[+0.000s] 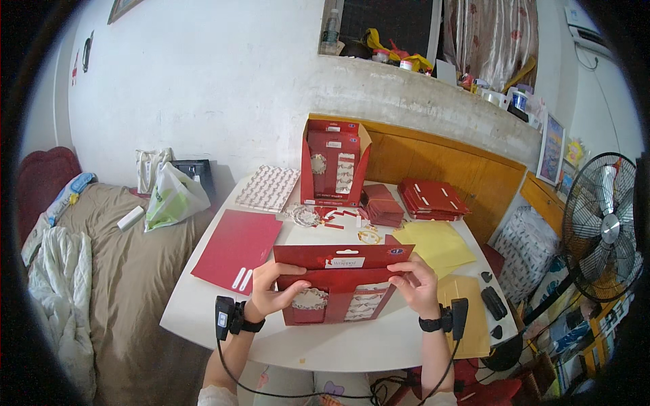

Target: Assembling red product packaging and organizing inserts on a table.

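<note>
Both my hands hold a flat red card package [338, 291] upright over the front of the white table [291, 346]. Its header has a hang hole and a white label, and below are two cutouts showing patterned paper and red card. My left hand [274, 287] pinches the left edge below the header, thumb across the front. At the right edge, my right hand [416, 283] grips the same package with thumb and fingers. Left of it lie a red sheet [237, 240] and white oblong strips [241, 279]. Small red and white pieces [335, 218] are scattered behind it.
At the back stands a red display box [307, 183] holding similar packages. Around it are patterned sheets [267, 188], red envelopes [382, 208] and stacked red pieces [433, 197]. Yellow sheets [440, 243] lie to the right, with a black object [494, 303] near the edge. A fan [609, 229] stands beyond.
</note>
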Motion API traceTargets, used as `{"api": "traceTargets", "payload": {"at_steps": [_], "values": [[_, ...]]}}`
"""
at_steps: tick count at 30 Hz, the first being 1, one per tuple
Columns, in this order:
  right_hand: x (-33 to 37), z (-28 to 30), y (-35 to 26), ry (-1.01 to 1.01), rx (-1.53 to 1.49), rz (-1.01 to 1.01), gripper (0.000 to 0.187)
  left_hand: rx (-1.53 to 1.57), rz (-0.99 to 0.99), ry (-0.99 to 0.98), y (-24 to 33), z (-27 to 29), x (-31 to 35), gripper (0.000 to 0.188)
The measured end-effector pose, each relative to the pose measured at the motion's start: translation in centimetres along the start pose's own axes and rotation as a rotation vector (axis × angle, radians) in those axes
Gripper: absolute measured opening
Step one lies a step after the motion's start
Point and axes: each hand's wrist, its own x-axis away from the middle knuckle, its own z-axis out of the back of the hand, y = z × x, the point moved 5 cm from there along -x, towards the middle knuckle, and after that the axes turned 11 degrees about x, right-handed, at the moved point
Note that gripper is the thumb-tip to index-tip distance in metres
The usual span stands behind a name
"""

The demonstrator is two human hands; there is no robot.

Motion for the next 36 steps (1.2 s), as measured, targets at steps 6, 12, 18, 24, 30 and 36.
{"api": "traceTargets", "payload": {"at_steps": [6,12,18,24,30,36], "values": [[0.1,0.0,-0.2,0.007,0.055,-0.003,0.024,-0.016,-0.015,-0.002,0.0,0.0,0.1,0.024],[0.5,-0.4,0.3,-0.003,0.160,-0.031,0.027,-0.012,-0.022,-0.039,0.2,0.0,-0.2,0.026],[0.3,-1.3,-3.0,0.213,0.647,0.183,0.041,-0.014,-0.021,-0.057,0.5,-0.3,-0.3,0.031],[0.3,-3.6,-4.6,0.148,0.933,0.400,0.041,-0.052,-0.040,-0.135,1.3,-0.8,-0.9,0.033],[-0.8,-5.7,-5.2,-0.049,0.832,0.462,0.041,-0.041,-0.004,-0.131,1.3,-0.7,-0.5,0.034],[-1.2,-4.9,-5.3,-0.069,0.786,0.430,0.047,-0.046,0.008,-0.125,1.3,-1.2,-0.4,0.035]]}}
